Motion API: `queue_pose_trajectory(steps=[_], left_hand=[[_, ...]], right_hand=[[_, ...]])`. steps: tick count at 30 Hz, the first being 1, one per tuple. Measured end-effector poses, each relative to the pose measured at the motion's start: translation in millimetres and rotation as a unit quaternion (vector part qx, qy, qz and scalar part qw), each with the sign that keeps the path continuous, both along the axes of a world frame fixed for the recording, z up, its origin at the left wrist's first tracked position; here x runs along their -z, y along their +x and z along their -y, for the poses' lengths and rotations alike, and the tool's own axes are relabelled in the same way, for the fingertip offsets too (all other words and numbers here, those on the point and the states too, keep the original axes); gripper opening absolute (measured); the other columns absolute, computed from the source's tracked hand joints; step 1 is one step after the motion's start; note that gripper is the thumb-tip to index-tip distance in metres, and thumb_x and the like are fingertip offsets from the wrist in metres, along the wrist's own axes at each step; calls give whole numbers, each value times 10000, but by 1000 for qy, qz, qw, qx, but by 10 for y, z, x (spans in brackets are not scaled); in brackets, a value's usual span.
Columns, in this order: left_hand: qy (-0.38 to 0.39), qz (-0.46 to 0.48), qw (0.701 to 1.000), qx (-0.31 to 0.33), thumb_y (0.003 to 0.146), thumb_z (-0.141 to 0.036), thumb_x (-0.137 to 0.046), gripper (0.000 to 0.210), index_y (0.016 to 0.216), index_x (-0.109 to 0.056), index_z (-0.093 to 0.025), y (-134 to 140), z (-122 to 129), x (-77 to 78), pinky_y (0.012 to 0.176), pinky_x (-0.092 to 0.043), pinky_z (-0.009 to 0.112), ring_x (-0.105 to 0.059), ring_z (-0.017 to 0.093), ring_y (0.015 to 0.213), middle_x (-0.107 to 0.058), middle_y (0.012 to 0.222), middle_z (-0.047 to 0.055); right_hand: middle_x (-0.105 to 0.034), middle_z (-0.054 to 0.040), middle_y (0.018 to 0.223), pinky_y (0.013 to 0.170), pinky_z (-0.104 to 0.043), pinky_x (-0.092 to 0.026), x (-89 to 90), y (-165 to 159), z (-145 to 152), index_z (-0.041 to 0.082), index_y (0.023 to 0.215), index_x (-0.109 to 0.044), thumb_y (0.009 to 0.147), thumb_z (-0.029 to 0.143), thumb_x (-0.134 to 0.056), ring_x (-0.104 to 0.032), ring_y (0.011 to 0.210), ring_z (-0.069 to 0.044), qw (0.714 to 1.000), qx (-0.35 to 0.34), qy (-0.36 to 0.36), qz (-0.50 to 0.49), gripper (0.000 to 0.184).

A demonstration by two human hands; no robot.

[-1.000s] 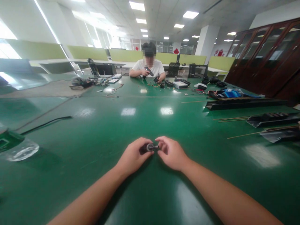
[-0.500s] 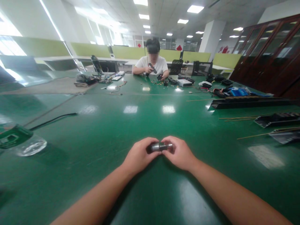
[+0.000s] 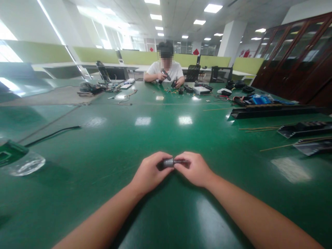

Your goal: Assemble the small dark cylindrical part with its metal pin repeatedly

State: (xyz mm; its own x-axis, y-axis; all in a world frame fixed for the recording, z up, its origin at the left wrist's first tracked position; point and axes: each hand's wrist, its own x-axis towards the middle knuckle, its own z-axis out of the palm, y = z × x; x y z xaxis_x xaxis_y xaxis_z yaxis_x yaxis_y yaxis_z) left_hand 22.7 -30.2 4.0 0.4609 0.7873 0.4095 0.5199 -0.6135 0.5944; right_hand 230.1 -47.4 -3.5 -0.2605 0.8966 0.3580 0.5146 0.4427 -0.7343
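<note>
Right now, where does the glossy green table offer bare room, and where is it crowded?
Bare: the table between the left hand and the clear green-labelled plastic bottle; also between the right hand and the long black channel. Crowded: far side, black boxes beside the white-shirted person.

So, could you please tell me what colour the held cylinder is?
The cylinder shows silvery grey, best seen in the head view.
</note>
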Motion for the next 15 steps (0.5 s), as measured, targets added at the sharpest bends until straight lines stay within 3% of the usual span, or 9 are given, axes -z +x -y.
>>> queue_pose_trajectory(steps=[15], left_hand=[[7,-1,999,-33,797,-295,-730,189,975,-722,-232,35,19,-6,835,-546,289,-684,187,867,-734,960,14]], right_hand=[[-699,-23,806,676,-266,-428,1,29,-47,192,903,-764,827,215,-703,-608,726,-151,1000,-19,6,24,100]])
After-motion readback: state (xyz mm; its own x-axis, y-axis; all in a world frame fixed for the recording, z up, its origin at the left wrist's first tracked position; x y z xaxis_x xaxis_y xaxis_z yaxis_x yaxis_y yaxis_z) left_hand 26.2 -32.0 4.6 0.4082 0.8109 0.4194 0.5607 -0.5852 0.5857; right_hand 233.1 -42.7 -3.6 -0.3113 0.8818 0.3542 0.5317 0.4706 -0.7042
